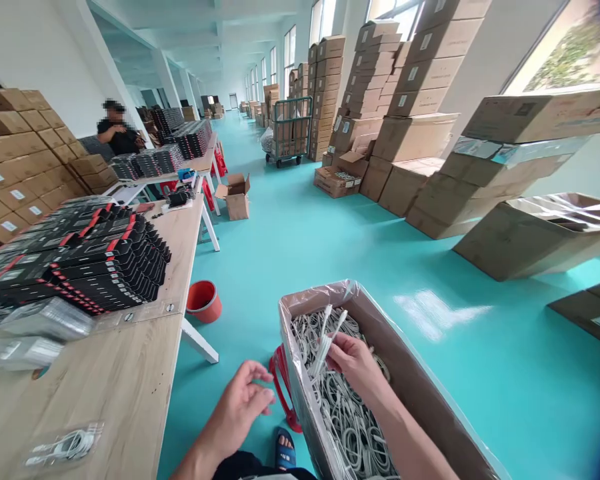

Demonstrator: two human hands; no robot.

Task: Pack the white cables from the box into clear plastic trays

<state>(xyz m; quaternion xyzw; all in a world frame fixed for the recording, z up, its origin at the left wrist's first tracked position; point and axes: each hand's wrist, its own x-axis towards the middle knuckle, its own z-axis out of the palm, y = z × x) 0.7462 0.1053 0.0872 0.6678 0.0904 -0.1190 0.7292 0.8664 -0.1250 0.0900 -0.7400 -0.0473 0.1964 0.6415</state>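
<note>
Right hand (356,365): fingers (341,348) pinched on white cable ends (327,340), above lined carton (380,347). Left hand (237,410): open, empty. Coiled cables (343,427) light, soft, tangle-prone; best hold at ends.

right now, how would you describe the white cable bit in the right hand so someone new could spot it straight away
Beside the long wooden table stands a cardboard box lined with clear plastic, full of coiled white cables. The right hand reaches into it, pinching a small bunch of white cable ends. That bunch alone stands up out of the pile.
</note>
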